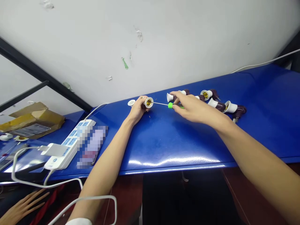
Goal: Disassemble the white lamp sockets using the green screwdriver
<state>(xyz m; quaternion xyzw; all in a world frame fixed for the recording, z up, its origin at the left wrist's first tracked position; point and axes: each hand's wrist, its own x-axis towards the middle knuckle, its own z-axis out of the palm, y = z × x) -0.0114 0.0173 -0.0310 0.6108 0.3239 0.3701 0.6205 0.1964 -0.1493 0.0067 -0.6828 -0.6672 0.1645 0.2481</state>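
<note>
Fingers [142, 105] around lamp socket [149, 102], mouth facing right, screwdriver [170, 105] pointing left

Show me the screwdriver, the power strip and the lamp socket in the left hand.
Green-handled screwdriver [170, 105]: head view, on the green handle.
White power strip [56, 163]: head view, on the white casing near its end.
Lamp socket [148, 102]: head view, on its brass-lined opening.

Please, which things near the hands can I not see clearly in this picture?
Head view:
The right hand hides most of the green screwdriver handle.
The left hand hides the back of the lamp socket.
The screwdriver tip is too small to see inside the socket.
A pixel blur hides the object beside the power strip.
</note>
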